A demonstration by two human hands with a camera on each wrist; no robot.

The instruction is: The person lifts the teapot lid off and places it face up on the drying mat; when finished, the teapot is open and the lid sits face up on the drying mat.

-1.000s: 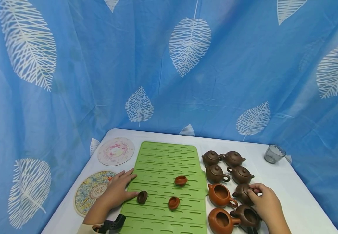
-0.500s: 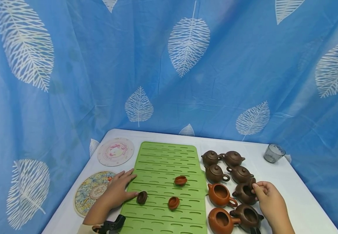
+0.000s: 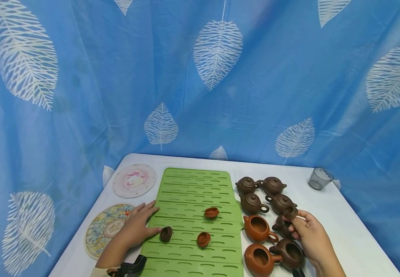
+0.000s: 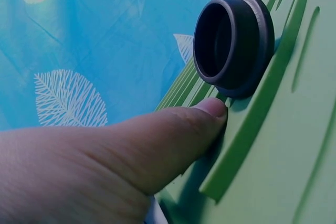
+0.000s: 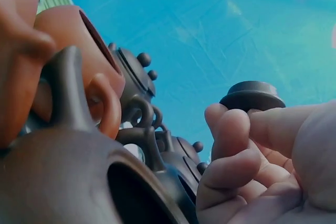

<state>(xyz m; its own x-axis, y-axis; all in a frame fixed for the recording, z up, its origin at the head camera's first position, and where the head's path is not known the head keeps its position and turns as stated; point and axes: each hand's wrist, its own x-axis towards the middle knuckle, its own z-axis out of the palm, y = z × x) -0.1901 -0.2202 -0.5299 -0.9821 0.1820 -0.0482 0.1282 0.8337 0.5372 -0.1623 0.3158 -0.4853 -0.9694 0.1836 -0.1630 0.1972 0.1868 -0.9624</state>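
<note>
In head view R hand (image 3: pixel 311 235) pinches a dk lid (image 3: pixel 290 212) by dk pots (image 3: pixel 279 203), lower R; L hand (image 3: pixel 138 227), fingers relaxed, rests at L edge of mat (image 3: pixel 194 187), lower ctr-L; in L-wrist view 2nd lid (image 4: pixel 255 51) sits upper ctr-R, thumb alongside; in R-wrist view dk lid's upside-down, ctr-R, open pot (image 5: pixel 58 169) lower L.

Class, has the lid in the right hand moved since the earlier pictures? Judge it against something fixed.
Yes. In the head view, the lid in the right hand has moved up the picture, toward the nearest lidded teapot, which stays put.
</note>
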